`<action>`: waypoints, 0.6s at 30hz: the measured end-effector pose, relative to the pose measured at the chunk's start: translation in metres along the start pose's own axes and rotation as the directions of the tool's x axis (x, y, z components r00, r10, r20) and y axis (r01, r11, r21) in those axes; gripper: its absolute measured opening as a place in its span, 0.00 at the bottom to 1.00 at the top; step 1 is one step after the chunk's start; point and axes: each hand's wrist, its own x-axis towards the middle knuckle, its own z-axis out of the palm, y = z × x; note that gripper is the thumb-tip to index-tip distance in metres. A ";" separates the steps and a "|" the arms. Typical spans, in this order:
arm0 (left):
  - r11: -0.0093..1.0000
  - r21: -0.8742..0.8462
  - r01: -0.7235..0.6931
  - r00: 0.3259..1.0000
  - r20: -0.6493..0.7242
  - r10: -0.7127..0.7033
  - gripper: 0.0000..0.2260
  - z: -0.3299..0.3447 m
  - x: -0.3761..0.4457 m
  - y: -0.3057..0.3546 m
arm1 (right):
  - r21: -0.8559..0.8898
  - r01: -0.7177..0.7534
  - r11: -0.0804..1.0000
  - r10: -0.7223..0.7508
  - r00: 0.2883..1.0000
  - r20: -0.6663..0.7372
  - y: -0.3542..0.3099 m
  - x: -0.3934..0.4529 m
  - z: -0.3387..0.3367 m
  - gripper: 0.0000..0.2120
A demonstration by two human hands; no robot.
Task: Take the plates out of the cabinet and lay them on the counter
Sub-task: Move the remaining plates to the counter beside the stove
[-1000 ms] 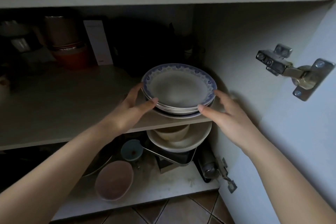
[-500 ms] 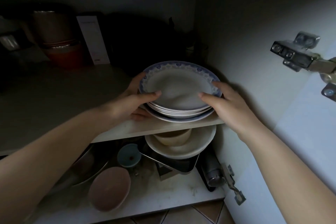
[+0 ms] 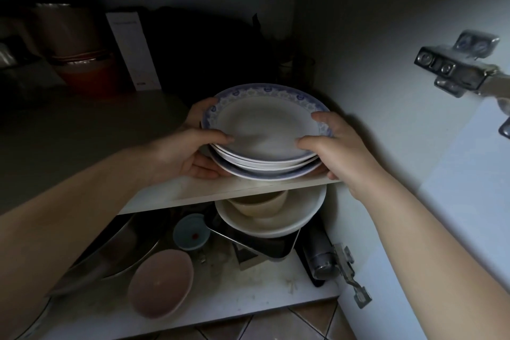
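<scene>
A stack of several white plates with blue patterned rims sits at the front right of the cabinet's middle shelf. My left hand grips the stack's left side, thumb on the top plate and fingers under the bottom one. My right hand holds the right side the same way, thumb on the top plate's inner surface. The stack looks tilted slightly toward me; whether it has left the shelf I cannot tell.
On the lower shelf lie a large white bowl with a beige bowl inside, a pink bowl, a small blue dish and metal pans. A white box and dark pots stand at the back. The door hinge juts out right.
Both hands have closed around the plate stack, thumbs sliding onto the top plate. The camera has moved closer to the shelf.
</scene>
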 end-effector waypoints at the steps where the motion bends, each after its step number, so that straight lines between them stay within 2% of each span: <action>1: 1.000 -0.004 -0.003 1.000 -0.002 0.003 0.30 0.000 0.000 0.000 | 0.012 -0.016 1.000 0.016 1.000 0.006 -0.001 -0.001 0.001 0.31; 8: 1.000 0.010 -0.020 0.999 -0.048 0.020 0.31 0.011 -0.007 0.004 | 0.139 -0.069 0.988 0.063 0.997 0.042 -0.007 -0.011 0.006 0.34; 18: 0.992 -0.012 -0.127 0.991 -0.029 0.127 0.34 0.014 -0.061 -0.006 | 0.126 0.023 0.992 -0.028 0.999 0.038 -0.009 -0.057 0.004 0.33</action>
